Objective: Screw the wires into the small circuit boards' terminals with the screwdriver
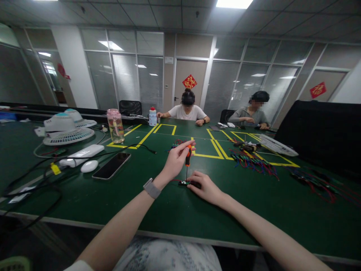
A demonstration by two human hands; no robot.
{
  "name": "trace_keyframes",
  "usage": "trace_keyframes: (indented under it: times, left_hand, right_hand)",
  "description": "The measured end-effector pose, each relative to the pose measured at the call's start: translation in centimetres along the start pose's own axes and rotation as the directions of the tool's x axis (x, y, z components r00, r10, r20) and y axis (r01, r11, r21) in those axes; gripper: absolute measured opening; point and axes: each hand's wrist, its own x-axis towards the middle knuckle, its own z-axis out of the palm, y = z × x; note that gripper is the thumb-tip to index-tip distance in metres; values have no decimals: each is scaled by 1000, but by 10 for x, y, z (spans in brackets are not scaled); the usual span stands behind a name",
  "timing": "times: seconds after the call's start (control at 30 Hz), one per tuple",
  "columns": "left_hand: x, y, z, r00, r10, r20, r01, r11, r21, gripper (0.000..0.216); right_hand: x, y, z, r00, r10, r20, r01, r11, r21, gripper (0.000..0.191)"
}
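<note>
My left hand (177, 160) grips a small screwdriver (187, 160) with an orange and black handle, held upright, its tip down on a small black part (188, 183) lying on the green table (158, 210). My right hand (205, 186) lies over that part and pins it to the table, fingers curled on it. A grey watch sits on my left wrist (151, 188). A red wire runs from the part toward the left.
A black phone (112, 166), white mouse (89, 166), white power strip (81, 154), black cables and fans (66, 130) lie to the left. A pink bottle (115, 126) stands behind. Bundles of coloured wires (254, 162) lie right. Two people sit at the far side.
</note>
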Motion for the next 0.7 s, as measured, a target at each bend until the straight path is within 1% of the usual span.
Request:
trace_keyframes:
  times: [0.07, 0.13, 0.27, 0.33, 0.4, 0.5, 0.57, 0.63, 0.7]
  left_hand:
    - [1, 2, -1, 999, -33, -5, 33, 999, -35, 35]
    - [1, 4, -3, 999, -35, -33, 36, 999, 10, 31]
    - [1, 2, -4, 991, 53, -122, -30, 982, 186, 21]
    - [1, 0, -3, 988, 85, -130, -55, 975, 216, 21]
    - [0, -1, -1, 994, 61, -95, -45, 985, 165, 26]
    - [0, 2, 0, 999, -39, -6, 39, 999, -14, 33]
    - [0, 4, 1, 996, -80, 27, 82, 993, -85, 36]
    - [-1, 6, 1, 996, -84, 23, 85, 994, -70, 35]
    - [-2, 7, 0, 998, -54, -12, 54, 998, 15, 31]
  right_hand:
    - [-1, 0, 0, 1000, -5, 2, 5, 1000, -12, 20]
    - [-1, 0, -1, 1000, -13, 6, 13, 1000, -22, 20]
    - [-1, 1, -1, 1000, -20, 15, 20, 999, -33, 19]
    - [-1, 2, -1, 1000, -26, 14, 27, 999, -30, 20]
    - [-2, 2, -1, 999, -34, 11, 35, 999, -28, 20]
    - [-2, 2, -1, 999, -33, 11, 33, 999, -30, 20]
    - [-1, 2, -1, 1000, -27, 14, 27, 999, -29, 19]
    - [-1, 1, -2, 1000, -26, 17, 26, 999, -28, 19]
    - [-1, 0, -3, 999, -26, 19, 27, 999, -30, 19]
